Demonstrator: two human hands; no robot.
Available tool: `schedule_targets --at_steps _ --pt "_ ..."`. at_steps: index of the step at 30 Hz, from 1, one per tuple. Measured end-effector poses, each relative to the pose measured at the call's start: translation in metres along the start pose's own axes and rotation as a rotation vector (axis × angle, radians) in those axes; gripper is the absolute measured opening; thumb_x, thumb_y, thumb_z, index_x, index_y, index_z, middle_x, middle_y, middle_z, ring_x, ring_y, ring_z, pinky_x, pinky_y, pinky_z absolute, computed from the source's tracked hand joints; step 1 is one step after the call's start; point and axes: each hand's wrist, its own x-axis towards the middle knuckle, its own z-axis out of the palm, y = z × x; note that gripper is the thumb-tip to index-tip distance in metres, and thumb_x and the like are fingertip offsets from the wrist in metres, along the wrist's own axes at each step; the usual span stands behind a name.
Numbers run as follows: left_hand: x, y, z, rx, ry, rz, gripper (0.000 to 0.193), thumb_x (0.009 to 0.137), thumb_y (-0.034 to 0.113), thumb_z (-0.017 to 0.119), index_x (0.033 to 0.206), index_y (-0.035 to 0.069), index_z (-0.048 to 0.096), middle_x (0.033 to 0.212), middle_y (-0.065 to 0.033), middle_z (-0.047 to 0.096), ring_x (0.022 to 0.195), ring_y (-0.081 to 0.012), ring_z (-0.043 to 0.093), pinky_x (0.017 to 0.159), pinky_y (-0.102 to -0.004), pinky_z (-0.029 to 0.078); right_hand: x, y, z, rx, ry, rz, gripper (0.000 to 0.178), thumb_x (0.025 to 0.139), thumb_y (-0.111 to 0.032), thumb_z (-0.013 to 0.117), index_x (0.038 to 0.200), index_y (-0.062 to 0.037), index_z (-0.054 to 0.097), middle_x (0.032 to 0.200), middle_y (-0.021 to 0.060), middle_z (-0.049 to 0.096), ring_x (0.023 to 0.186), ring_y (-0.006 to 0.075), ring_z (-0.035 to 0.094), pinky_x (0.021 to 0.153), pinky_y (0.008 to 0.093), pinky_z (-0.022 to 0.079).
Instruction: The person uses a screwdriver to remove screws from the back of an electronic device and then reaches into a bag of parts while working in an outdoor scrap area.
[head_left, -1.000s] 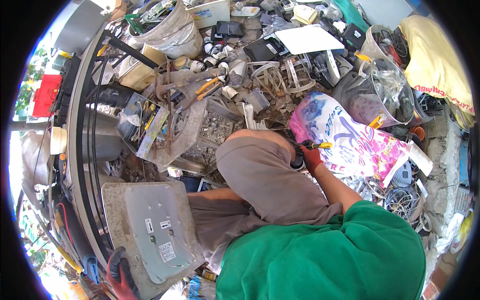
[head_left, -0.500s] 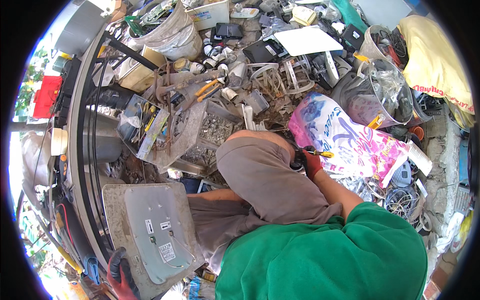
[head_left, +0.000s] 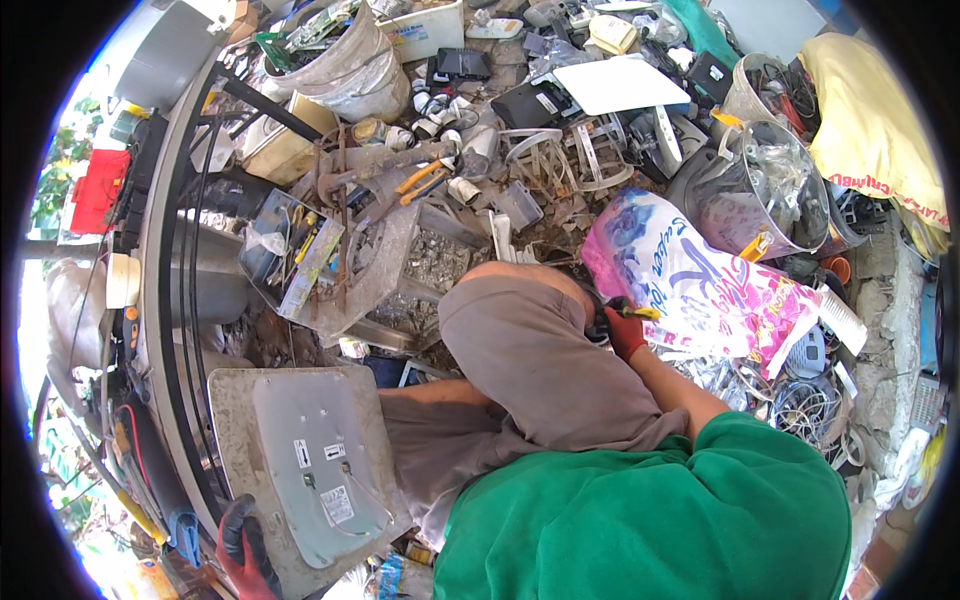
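My left hand (head_left: 246, 553), in a red and black glove, is closed on the lower left edge of a flat grey panel (head_left: 232, 420). The panel leans beside my left leg, a smooth metal plate (head_left: 300, 430) with small labels and a thin cable on its upward face. Past my raised knee, my right hand (head_left: 627, 332), also in a red glove, is closed around a tool with a yellow and black handle (head_left: 645, 313), which looks like a screwdriver. Its working end and part of my fingers are hidden. Close by lies a printed pink, white and blue plastic sack (head_left: 690, 270).
A dirty tray of small scrap (head_left: 430, 255) lies ahead of my knee, beside a hammer (head_left: 375, 165) and orange-handled pliers (head_left: 425, 182). Buckets (head_left: 770, 190) of scrap stand at the right. A metal frame (head_left: 165, 250) rises along the left. Tangled cables (head_left: 805, 405) lie at the right.
The view has shifted very slightly. Both hands keep their hold, and the tool in my right hand has tipped a little.
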Motion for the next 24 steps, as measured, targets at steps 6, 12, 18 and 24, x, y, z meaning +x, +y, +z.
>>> schedule_targets --at_steps 6,12,18,24 --pt "-0.006 -0.008 0.0 -0.029 0.044 -0.012 0.027 0.104 0.01 0.056 0.125 -0.003 0.066 0.12 -0.0097 0.069 0.11 -0.0179 0.063 0.099 -0.034 0.047 -0.011 -0.043 0.002 0.004 -0.073 -0.105 0.014 0.089 -0.013 0.067 0.098 -0.003 0.063 0.084 0.0093 0.067 0.075 0.0168 0.06 0.069 0.0355 0.05" --pt "-0.007 -0.006 0.001 0.005 0.042 -0.006 0.027 0.104 0.01 0.056 0.125 -0.003 0.066 0.12 -0.0094 0.069 0.109 -0.0177 0.063 0.099 -0.034 0.047 -0.007 -0.063 0.012 -0.235 -0.043 -0.062 0.023 0.088 -0.02 0.07 0.102 -0.0032 0.064 0.084 0.0122 0.069 0.073 0.0216 0.064 0.067 0.0381 0.051" --pt "-0.003 -0.006 -0.001 -0.085 0.021 -0.033 0.027 0.104 0.011 0.056 0.126 -0.003 0.066 0.12 -0.0088 0.069 0.108 -0.0175 0.063 0.097 -0.0329 0.048 -0.012 -0.041 0.001 -0.277 0.039 0.026 0.033 0.087 -0.03 0.07 0.106 -0.0038 0.065 0.089 0.0168 0.071 0.081 0.0315 0.069 0.073 0.044 0.052" --pt "-0.009 -0.012 0.0 -0.115 0.065 -0.033 0.026 0.104 0.009 0.055 0.125 -0.003 0.066 0.12 -0.0088 0.069 0.108 -0.0172 0.063 0.097 -0.0325 0.048 -0.011 -0.043 0.007 -0.273 -0.058 -0.057 0.035 0.088 -0.028 0.069 0.112 -0.0035 0.062 0.094 0.0166 0.071 0.087 0.0303 0.068 0.08 0.0417 0.052"
